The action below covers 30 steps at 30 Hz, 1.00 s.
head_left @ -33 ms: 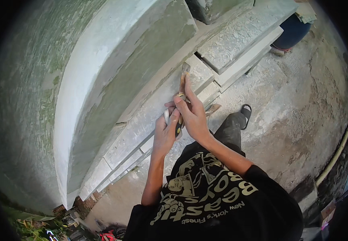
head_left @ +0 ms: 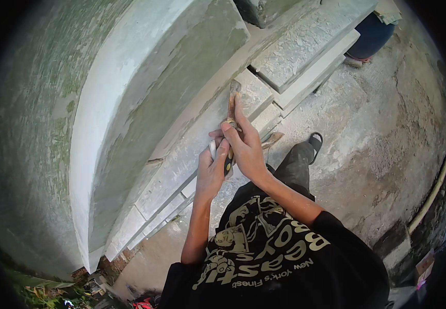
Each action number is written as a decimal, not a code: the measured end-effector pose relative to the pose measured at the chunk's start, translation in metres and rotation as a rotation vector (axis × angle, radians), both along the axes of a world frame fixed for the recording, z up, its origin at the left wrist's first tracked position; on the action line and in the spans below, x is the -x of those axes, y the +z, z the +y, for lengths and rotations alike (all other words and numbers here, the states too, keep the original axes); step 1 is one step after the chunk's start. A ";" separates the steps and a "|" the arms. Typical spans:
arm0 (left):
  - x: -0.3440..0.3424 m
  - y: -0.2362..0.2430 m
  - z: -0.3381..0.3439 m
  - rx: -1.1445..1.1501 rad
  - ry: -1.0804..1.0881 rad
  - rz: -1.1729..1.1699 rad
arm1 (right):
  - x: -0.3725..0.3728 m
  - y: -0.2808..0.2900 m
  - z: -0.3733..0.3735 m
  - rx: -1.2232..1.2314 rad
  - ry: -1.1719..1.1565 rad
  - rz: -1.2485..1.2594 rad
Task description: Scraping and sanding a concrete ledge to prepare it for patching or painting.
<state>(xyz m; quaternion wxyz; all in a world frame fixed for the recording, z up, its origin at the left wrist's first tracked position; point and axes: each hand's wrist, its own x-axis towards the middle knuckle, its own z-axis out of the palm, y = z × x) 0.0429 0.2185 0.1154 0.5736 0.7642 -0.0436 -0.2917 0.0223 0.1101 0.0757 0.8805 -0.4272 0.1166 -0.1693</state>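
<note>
Right hand [head_left: 247, 149] wrapped round a brush [head_left: 232, 103], forefinger laid along its handle, bristles at twelve o'clock touching a grey stone slab [head_left: 192, 149]; left hand [head_left: 211, 172] just beside at seven o'clock, fingers curled on a small dark-and-white object [head_left: 227, 164]; sandalled foot [head_left: 314, 141] at three o'clock on the concrete floor [head_left: 377, 134]

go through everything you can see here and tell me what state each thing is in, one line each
Brush: held upright, bristle end against the stone ledge.
Right hand: gripping the brush handle.
Left hand: closed on the handle's lower end.
Stone slabs: stacked flat.
Sandal: on the foot, on the ground.
</note>
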 end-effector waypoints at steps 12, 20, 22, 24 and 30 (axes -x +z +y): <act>-0.024 0.006 0.025 -0.100 -0.045 0.041 | -0.024 -0.002 0.033 -0.147 -0.112 0.013; -0.025 0.004 0.025 -0.095 -0.089 -0.041 | -0.025 0.002 0.039 -0.215 -0.202 -0.035; -0.029 -0.007 0.034 -0.089 -0.105 -0.109 | -0.024 0.002 0.041 -0.106 -0.191 -0.030; -0.032 -0.018 0.043 -0.083 -0.123 -0.177 | -0.026 0.002 0.045 -0.075 -0.199 -0.032; -0.027 -0.004 0.039 0.040 -0.099 -0.234 | -0.032 0.013 0.050 0.000 -0.279 -0.059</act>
